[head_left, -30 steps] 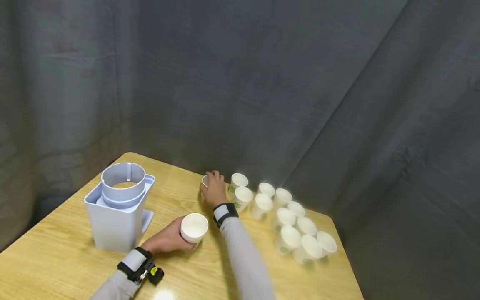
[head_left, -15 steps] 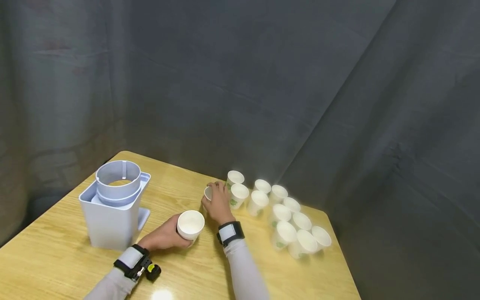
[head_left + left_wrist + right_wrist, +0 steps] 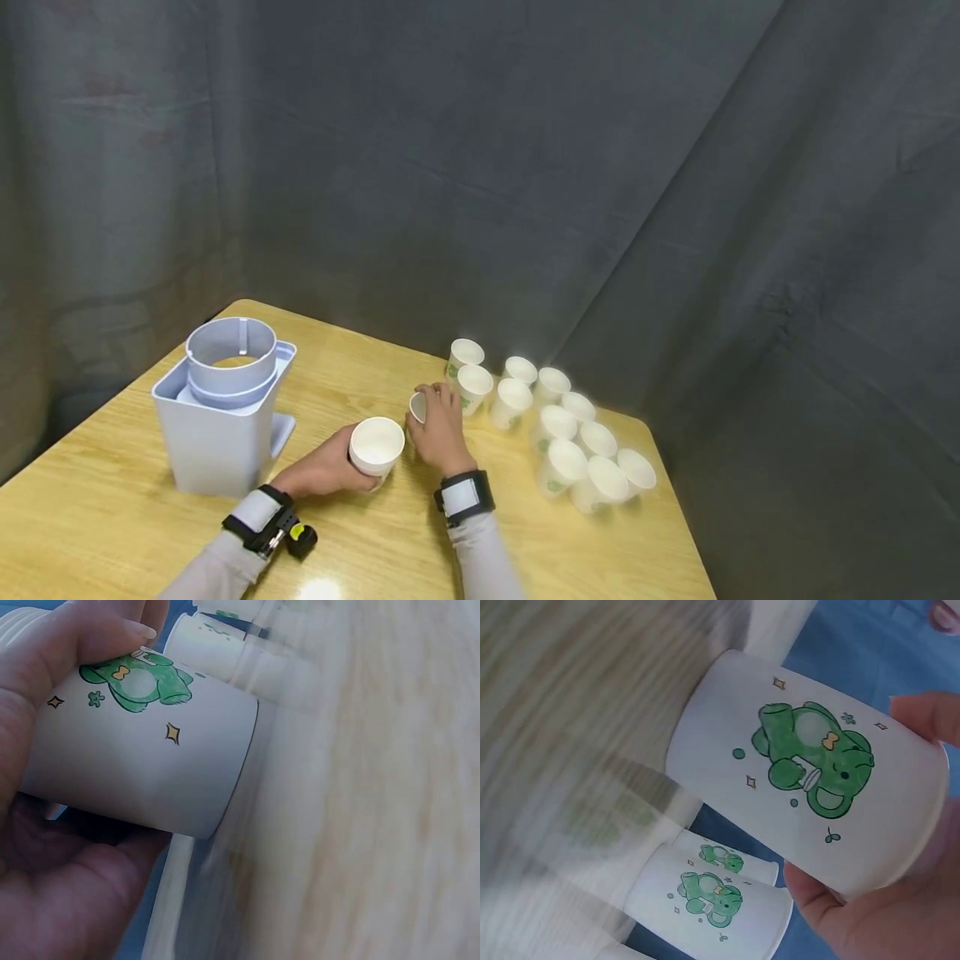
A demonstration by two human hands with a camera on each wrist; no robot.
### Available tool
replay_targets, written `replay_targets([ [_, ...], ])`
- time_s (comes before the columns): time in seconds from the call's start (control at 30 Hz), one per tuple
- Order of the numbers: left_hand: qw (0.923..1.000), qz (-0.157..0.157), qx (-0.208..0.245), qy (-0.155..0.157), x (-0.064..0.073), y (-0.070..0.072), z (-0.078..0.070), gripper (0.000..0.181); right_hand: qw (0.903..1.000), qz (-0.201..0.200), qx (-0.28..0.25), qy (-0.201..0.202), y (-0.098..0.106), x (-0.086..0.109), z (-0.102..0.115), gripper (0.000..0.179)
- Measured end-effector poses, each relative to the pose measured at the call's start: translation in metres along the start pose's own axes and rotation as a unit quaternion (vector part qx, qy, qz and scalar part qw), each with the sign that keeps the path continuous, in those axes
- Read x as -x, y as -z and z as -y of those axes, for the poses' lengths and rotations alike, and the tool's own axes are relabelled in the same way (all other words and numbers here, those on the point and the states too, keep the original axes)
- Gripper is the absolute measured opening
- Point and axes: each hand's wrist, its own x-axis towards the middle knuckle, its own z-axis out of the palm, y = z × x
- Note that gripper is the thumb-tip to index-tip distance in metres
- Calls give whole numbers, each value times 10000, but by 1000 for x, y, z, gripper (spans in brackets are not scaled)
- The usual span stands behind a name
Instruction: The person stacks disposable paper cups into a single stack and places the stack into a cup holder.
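My left hand grips a white paper cup round its side, mouth up. In the left wrist view that paper cup shows a green cartoon animal and small yellow stars, and its base is close over the table. My right hand holds a second paper cup by the rim end, just right of the first. Its green bear print faces the camera on the cup in the right wrist view, with thumb and fingers on opposite sides. Most of this cup is hidden behind my hand in the head view.
Several more white paper cups stand upright in a loose cluster on the right of the wooden table. At left stands a pale square container with a round open ring on top. A dark curtain hangs behind.
My right hand has drawn its cup from the back of the table toward me, nearer the left hand's cup. The left hand keeps its hold, nearly still.
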Motion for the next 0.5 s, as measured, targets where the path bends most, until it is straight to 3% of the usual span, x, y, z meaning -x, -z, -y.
replay_targets([
  [0.17, 10000, 26, 69, -3, 0, 1, -1, 75, 9997, 172, -85, -132, 3, 2, 4, 42],
  [0.5, 9999, 67, 127, -87, -1, 1, -1, 73, 9996, 268, 37, 116, 28, 6, 13, 47],
])
